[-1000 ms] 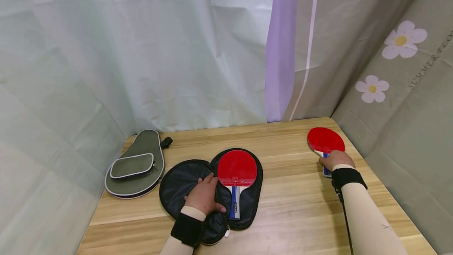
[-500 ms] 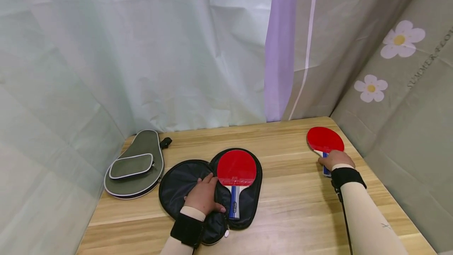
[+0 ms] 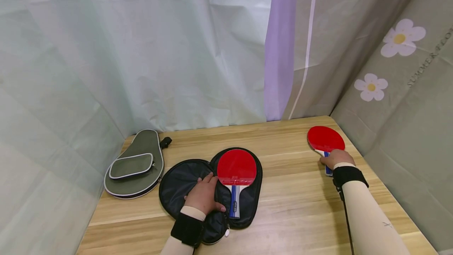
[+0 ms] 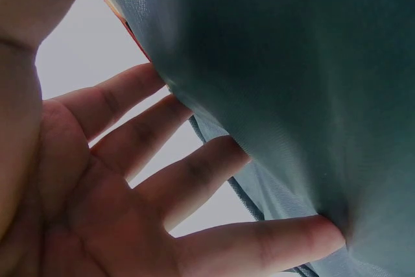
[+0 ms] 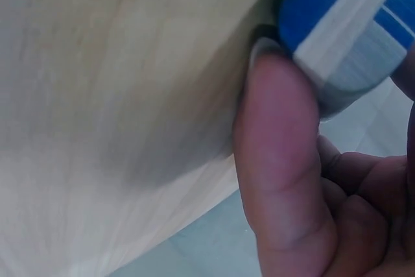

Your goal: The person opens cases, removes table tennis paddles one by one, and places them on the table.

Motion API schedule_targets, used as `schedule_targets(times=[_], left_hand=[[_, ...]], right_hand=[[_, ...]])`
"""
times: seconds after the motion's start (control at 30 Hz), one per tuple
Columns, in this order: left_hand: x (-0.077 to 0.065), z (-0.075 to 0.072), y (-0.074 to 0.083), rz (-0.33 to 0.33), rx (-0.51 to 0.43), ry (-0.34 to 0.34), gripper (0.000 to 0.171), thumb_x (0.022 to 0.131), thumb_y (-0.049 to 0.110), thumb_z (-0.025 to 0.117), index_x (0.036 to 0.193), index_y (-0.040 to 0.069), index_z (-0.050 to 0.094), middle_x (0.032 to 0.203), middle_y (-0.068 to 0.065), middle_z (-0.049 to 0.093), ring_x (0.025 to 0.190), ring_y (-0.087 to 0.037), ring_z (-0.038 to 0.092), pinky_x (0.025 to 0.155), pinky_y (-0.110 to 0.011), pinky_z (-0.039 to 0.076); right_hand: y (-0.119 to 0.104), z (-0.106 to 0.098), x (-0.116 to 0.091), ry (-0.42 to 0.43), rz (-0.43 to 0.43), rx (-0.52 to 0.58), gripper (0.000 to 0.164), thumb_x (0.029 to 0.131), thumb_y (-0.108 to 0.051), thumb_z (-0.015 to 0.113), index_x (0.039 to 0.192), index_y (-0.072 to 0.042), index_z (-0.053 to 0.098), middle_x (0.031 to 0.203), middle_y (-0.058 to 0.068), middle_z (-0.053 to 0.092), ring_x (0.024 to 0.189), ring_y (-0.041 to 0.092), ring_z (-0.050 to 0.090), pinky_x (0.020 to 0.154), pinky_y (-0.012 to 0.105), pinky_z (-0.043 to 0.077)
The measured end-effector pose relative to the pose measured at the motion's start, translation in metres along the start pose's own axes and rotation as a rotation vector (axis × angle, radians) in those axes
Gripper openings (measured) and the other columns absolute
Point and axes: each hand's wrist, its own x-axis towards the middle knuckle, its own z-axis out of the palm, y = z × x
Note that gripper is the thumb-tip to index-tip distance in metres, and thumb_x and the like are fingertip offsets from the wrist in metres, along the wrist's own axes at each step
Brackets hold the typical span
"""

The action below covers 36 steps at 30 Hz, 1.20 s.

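Note:
My right hand (image 3: 337,159) grips the blue-and-white handle of a red table tennis paddle (image 3: 325,138) at the right side of the table. The right wrist view shows the thumb (image 5: 282,134) against the striped handle end (image 5: 350,37), close over the wood. My left hand (image 3: 202,196) rests with spread fingers on the flap of an unzipped black paddle case (image 3: 177,178). In the left wrist view its straight fingertips touch the dark cloth (image 4: 305,89). A second red paddle (image 3: 236,166) lies in the case's other half, beside the left thumb, handle toward me.
A grey-green paddle case (image 3: 136,186) with white piping and a small pocket (image 3: 131,166) lies at the table's left. Its black strap (image 3: 165,142) sticks out on the right. Curtains (image 3: 198,50) hang behind and beside the wooden table (image 3: 283,207).

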Motion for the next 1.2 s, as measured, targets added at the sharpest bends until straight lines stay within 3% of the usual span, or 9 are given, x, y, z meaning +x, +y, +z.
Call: schedule_targets(times=[0.3,0.53,1.03,1.2], left_hand=[[-0.0011,0.0,0.0001,-0.001,-0.013,0.004,0.101,0.057,0.046,0.098,0.144,0.016,0.056,0.16,-0.012,0.047,0.141,-0.054,0.046,0.073,-0.09,0.038],[-0.0026,-0.0015,0.0008,-0.001,-0.012,0.007,0.101,0.057,0.047,0.098,0.143,0.016,0.057,0.16,-0.012,0.047,0.141,-0.054,0.046,0.073,-0.091,0.037],[-0.0002,0.0012,-0.0002,-0.015,-0.015,-0.002,0.101,0.056,0.047,0.098,0.144,0.018,0.056,0.16,-0.011,0.047,0.143,-0.053,0.045,0.075,-0.091,0.036],[-0.0004,0.0002,0.0001,-0.013,-0.016,-0.001,0.101,0.057,0.047,0.098,0.144,0.017,0.056,0.16,-0.011,0.046,0.143,-0.053,0.045,0.074,-0.091,0.037]], right_hand=[[0.0057,0.0002,0.0024,-0.009,0.019,0.005,0.052,0.092,-0.041,0.064,0.098,0.01,0.069,0.075,0.014,0.065,0.073,0.031,0.06,0.063,0.037,0.052],[0.0085,0.0018,0.0036,-0.01,0.016,0.022,0.046,0.091,-0.04,0.064,0.087,0.005,0.069,0.072,0.013,0.065,0.07,0.029,0.06,0.06,0.035,0.05],[0.0079,0.0028,0.0004,0.005,0.031,0.02,0.047,0.091,-0.042,0.063,0.085,0.005,0.069,0.071,0.013,0.064,0.071,0.03,0.059,0.061,0.035,0.05],[0.0065,0.0029,-0.0009,0.016,0.031,0.016,0.046,0.093,-0.043,0.062,0.076,-0.001,0.067,0.066,0.009,0.061,0.068,0.027,0.058,0.059,0.034,0.047]])
